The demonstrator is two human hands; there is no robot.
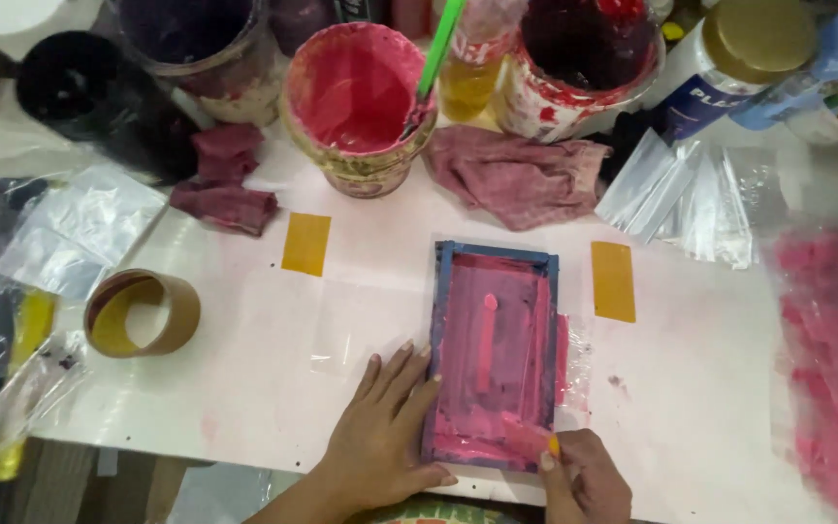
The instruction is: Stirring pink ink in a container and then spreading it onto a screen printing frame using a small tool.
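Two hands at a small blue-framed printing screen (493, 354), low centre of the frame, its mesh already coated pink.
Left hand (383, 432), grip released, lies flat pressing the frame's left edge onto the white worktop (710, 388); right hand (584, 475) has its grip clenched on a pink-smeared scraper (528, 440) at the frame's lower edge. Pink ink tub (359, 97) stands above.

A blue-framed rectangular printing screen (493, 349) is showing pink ink over its mesh. A pink-smeared round paint tub (359, 92) is holding a green stick (440, 44). Two mustard-yellow tape rectangles (306, 244) are marking the white table (273, 378); maroon cloth rags (519, 173) are lying crumpled.
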